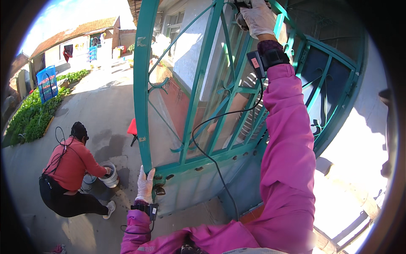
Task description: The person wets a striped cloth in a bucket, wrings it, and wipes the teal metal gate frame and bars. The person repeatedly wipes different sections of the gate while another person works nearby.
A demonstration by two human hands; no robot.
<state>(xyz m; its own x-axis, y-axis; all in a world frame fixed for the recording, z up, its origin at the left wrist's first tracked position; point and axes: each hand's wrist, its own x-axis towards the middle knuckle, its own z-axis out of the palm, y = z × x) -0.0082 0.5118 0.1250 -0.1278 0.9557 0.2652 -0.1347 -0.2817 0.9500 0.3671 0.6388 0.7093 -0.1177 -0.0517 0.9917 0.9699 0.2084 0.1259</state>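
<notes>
A green metal door with glass panes and scrollwork bars (144,95) stands open before me. My left hand (146,184), in a thin whitish glove, grips the door's outer edge beside its lower solid panel, close to a knob (160,191). High at the top, my right hand (258,19), gloved the same way, is closed on a dark cloth (241,21) against the upper bars and glass. The cloth is partly cut off by the frame's top. Each wrist wears a strapped device, and a black cable hangs from the right one across the door.
A co-worker (73,158) bends over a white bucket (109,174) on the concrete at left, a second pail beside it. A red object on dark legs (132,127) stands behind the door. Farther off are a planted bed (31,123) and a blue mesh container (47,84). A green door frame (352,92) is at right.
</notes>
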